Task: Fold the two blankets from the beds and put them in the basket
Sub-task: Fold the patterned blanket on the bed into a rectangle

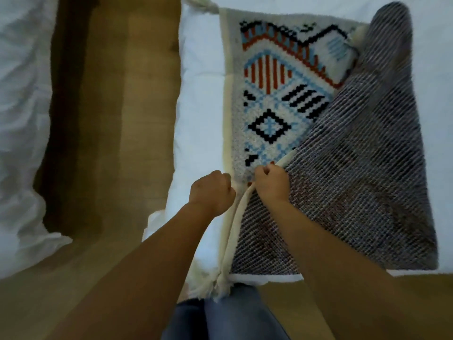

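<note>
A patterned blanket with blue, orange and black motifs lies on the white bed on the right. Its right part is turned over diagonally, so the grey woven underside faces up. My right hand grips the cream edge of that turned-over part near the blanket's left border. My left hand is curled just beside it, holding the cream left border of the lower layer. Cream tassels hang at the near corner. No basket is in view.
A second bed with white bedding stands at the left. A strip of wooden floor runs between the two beds. My legs in blue jeans are at the foot of the right bed.
</note>
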`<state>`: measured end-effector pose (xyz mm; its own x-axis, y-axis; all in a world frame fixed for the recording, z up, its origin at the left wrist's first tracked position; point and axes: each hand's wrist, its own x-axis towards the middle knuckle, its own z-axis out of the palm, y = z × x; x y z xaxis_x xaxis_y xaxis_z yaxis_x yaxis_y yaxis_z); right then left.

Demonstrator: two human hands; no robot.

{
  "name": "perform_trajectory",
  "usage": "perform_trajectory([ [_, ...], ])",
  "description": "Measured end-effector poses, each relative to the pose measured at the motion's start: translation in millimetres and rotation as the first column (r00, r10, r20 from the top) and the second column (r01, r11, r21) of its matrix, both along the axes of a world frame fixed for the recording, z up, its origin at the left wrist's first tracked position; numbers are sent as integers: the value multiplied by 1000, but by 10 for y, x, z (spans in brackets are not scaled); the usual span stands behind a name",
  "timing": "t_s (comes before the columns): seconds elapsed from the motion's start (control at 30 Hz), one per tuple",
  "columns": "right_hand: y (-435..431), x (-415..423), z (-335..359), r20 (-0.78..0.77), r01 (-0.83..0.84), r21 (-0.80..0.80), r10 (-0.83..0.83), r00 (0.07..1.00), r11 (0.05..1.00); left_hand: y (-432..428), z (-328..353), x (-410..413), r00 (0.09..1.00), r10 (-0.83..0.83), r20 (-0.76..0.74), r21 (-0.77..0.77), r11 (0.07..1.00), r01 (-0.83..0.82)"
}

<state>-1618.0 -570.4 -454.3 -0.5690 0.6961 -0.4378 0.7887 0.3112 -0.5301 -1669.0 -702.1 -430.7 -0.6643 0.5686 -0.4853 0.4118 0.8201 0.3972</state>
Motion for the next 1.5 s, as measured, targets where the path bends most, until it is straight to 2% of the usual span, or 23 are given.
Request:
perform_trajectory([
  [0.27, 226, -493, 106, -59, 169, 35, -167, 984, 985, 796, 185, -907, 962, -262, -76, 120, 956, 269],
  [0.47, 242, -866, 246, 0, 312, 139, -315, 949, 940, 788, 174, -1577, 856, -504, -120, 115, 849, 516],
  [0.6, 252, -1115, 331, 5, 447, 58, -448, 894, 893, 790, 192, -2051, 838, -526, -146, 85, 837, 540],
  [0.73, 392, -1299, 385, 5, 534, 36, -534, 845, 845, 1144, 257, -2178, 853, -519, -56, 116, 845, 522],
  [0.87, 746, -1401, 370, -89, 588, -7, -586, 805, 809, 1679, 312, -2010, 741, -665, -92, 74, 738, 671],
  [1.03, 1364, -1408, 262, -107, 636, -50, -637, 763, 770, 2454, 289, -2035, 569, -805, -168, -126, 590, 798],
  [1.13, 1764, -1456, 102, -146, 675, -146, -691, 708, 723, 2997, 245, -2102, 467, -862, -198, -205, 502, 840],
  [1.2, 2000, -1538, -14, -160, 671, -165, -691, 705, 723, 3372, 190, -2163, 443, -872, -206, -215, 482, 849],
  [1.3, 2233, -1680, -119, -188, 654, -169, -676, 713, 737, 3735, 98, -2252, 465, -865, -187, -207, 497, 843],
  [1.4, 2400, -1776, -184, -221, 665, -139, -677, 702, 734, 3958, -33, -2317, 418, -887, -195, -237, 456, 858],
  [1.5, 2616, -1774, -225, -250, 726, -87, -720, 647, 682, 4318, -162, -2364, 380, -897, -226, -200, 424, 883],
])
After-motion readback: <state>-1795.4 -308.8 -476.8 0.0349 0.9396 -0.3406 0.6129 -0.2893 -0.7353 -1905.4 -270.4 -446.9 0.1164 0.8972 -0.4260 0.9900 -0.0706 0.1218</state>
